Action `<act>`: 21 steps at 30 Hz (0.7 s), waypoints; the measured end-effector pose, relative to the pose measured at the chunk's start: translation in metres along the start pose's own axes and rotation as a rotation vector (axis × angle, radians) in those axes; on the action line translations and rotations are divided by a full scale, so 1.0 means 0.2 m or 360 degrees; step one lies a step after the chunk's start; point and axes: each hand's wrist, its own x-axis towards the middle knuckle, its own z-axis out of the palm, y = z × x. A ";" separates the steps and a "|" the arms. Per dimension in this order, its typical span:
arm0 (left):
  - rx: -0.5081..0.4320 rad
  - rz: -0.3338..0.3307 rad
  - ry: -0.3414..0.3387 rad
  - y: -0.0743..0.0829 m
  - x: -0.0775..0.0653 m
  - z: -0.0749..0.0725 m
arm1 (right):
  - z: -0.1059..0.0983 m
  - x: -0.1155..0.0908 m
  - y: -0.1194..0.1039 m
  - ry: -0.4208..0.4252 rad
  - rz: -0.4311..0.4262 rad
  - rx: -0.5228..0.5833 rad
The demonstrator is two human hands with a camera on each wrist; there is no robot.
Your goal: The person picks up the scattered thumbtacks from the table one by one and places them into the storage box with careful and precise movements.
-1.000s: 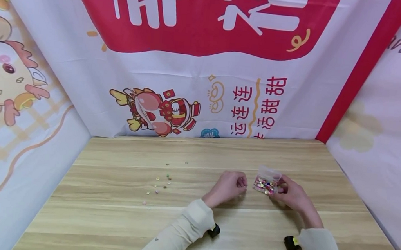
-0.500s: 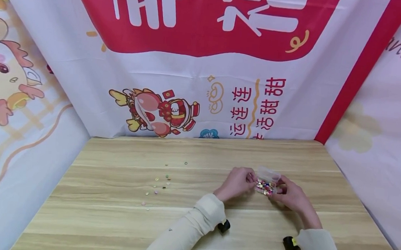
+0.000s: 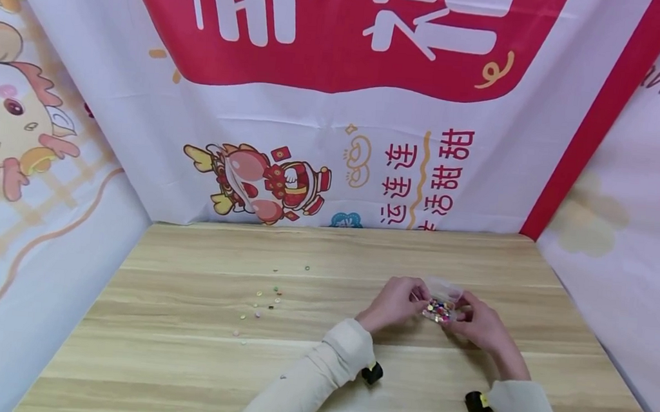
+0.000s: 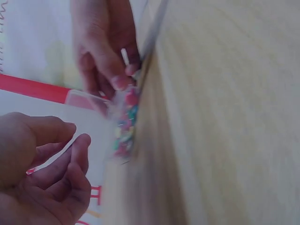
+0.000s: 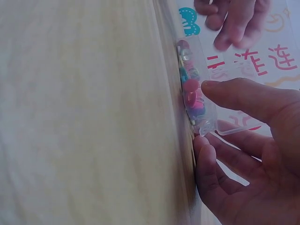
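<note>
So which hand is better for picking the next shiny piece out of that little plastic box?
Probably the left hand: it's close to the open clear plastic box of shiny pieces, and I can't see it holding one. The right hand is busy gripping the box.

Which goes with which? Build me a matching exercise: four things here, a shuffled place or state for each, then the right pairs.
1. left hand
2. right hand
3. box lid
4. loose bead-like pieces

A. standing open
B. scattered across the wood-grain tabletop
C. gripping the clear plastic box
D. near the box, nothing visibly held

Pairs: 1-D; 2-C; 3-A; 4-B
</note>
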 end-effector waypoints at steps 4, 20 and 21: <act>0.0036 0.0016 -0.0005 0.03 -0.07 -0.09 | -0.01 0.00 0.00 -0.0017 0.0011 0.0003; 0.0103 -0.0114 0.0111 0.04 -0.43 -0.47 | 0.00 0.00 0.00 -0.0030 0.0023 -0.0030; 0.0112 -0.0129 0.0127 0.03 -0.46 -0.49 | 0.00 0.00 0.00 -0.0036 0.0023 -0.0029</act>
